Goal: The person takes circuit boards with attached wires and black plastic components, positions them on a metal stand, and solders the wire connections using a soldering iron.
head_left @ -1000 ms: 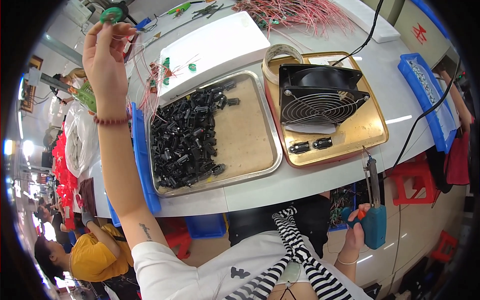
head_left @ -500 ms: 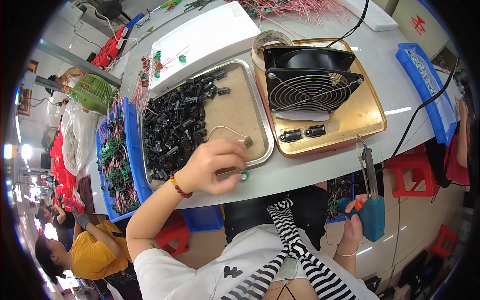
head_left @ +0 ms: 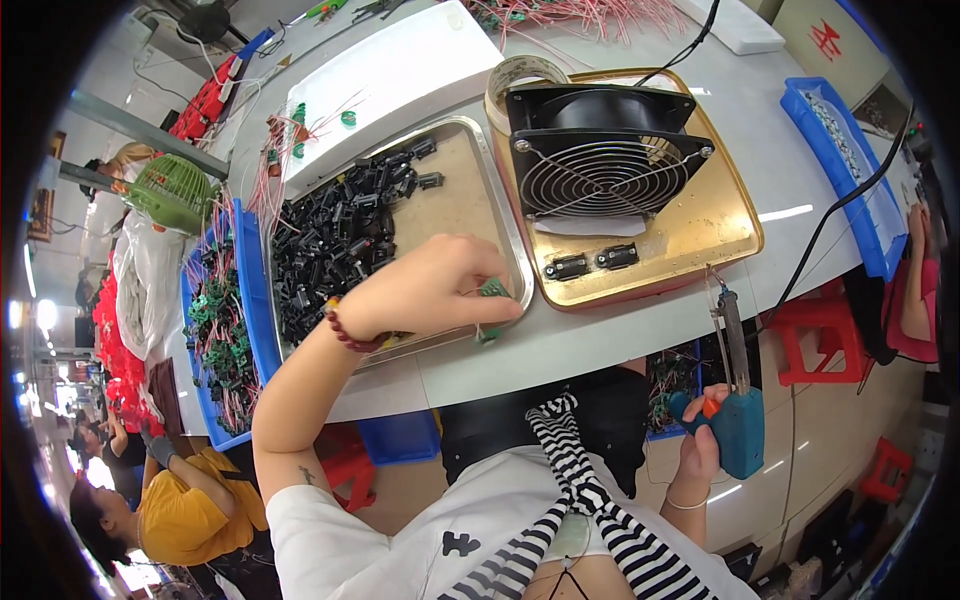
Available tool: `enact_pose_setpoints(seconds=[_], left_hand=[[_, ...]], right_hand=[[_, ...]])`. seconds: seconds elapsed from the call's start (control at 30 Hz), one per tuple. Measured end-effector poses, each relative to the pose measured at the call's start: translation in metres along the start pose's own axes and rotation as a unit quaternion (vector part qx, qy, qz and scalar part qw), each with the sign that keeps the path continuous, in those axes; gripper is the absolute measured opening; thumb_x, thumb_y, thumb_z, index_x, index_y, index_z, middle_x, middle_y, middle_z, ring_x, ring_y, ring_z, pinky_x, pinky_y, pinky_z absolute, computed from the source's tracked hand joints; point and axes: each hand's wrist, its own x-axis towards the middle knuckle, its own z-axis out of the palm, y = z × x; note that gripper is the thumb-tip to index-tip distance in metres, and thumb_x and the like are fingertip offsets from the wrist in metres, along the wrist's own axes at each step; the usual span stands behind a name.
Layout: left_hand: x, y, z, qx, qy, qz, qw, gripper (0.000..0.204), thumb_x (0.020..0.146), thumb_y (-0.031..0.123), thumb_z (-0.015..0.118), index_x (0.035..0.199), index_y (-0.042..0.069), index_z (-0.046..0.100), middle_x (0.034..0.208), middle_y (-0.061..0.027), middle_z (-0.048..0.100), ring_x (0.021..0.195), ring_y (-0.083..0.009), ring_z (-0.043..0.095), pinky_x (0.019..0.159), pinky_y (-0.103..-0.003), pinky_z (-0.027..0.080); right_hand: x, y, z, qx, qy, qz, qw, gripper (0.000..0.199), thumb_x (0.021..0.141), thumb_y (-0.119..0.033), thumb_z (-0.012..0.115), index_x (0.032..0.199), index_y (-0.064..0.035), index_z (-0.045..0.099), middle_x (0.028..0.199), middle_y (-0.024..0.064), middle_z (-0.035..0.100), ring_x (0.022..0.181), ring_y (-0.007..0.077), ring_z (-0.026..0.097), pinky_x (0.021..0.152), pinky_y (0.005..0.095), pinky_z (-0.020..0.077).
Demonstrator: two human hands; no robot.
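While we look down at the desk (head_left: 620, 330):
Left hand (head_left: 425, 290): our grip pinches a small green part (head_left: 493, 288) at the steel tray (head_left: 500, 215).
Right hand (head_left: 697, 440): our grip is closed around a blue soldering tool (head_left: 738, 420).
Progress: black parts (head_left: 330, 235) remain heaped.

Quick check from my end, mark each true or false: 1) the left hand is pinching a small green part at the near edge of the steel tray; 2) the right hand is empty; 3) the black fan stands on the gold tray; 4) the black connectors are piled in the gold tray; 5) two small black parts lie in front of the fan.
1) True: the left hand pinches a small green part at the near edge of the steel tray.
2) False: the right hand grips a blue-handled soldering tool below the table edge.
3) True: the black fan stands on the gold tray.
4) False: the black connectors are piled in the steel tray.
5) True: two small black parts lie there.
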Motion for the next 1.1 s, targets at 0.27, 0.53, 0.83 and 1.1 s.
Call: enact_pose_setpoints(seconds=[0.27, 0.53, 0.83, 1.1], left_hand=[[0.003, 0.004, -0.007, -0.188, -0.045, 0.034, 0.981, 0.014, 0.090, 0.011, 0.063, 0.088, -0.002, 0.065, 0.084, -0.0056, 0.066, 0.080, -0.0120, 0.061, 0.076, -0.026, 0.048], [0.018, 0.011, 0.007, -0.328, 0.021, 0.087, 0.940, 0.009, 0.087, 0.005, 0.059, 0.094, -0.001, 0.061, 0.086, -0.0039, 0.066, 0.081, -0.0089, 0.061, 0.075, -0.027, 0.050], [0.022, 0.014, 0.033, -0.281, 0.136, 0.145, 0.939, 0.014, 0.083, -0.003, 0.055, 0.096, -0.001, 0.055, 0.090, -0.0056, 0.061, 0.084, -0.0096, 0.059, 0.076, -0.023, 0.046], [0.022, 0.006, 0.041, -0.324, 0.145, 0.147, 0.923, 0.019, 0.083, -0.006, 0.052, 0.102, -0.001, 0.051, 0.093, -0.0064, 0.060, 0.089, -0.0132, 0.062, 0.081, -0.025, 0.046]], right_hand=[[0.004, -0.001, 0.002, 0.006, 0.004, 0.001, 1.000, 0.048, 0.076, -0.018, 0.061, 0.119, 0.0016, 0.052, 0.112, 0.0156, 0.050, 0.075, 0.0183, 0.053, 0.070, 0.0284, 0.0412], [0.004, -0.006, 0.006, -0.011, 0.017, 0.016, 1.000, 0.048, 0.075, -0.019, 0.062, 0.119, 0.0011, 0.053, 0.112, 0.0159, 0.050, 0.074, 0.0184, 0.054, 0.071, 0.0288, 0.0420], [0.005, -0.011, 0.016, 0.011, 0.032, 0.015, 0.999, 0.049, 0.075, -0.015, 0.063, 0.120, 0.0009, 0.050, 0.111, 0.0151, 0.051, 0.075, 0.0198, 0.054, 0.069, 0.0288, 0.0418], [0.005, -0.009, 0.015, -0.014, 0.016, 0.016, 1.000, 0.050, 0.074, -0.016, 0.063, 0.119, 0.0016, 0.050, 0.110, 0.0153, 0.052, 0.074, 0.0205, 0.055, 0.067, 0.0287, 0.0418]])
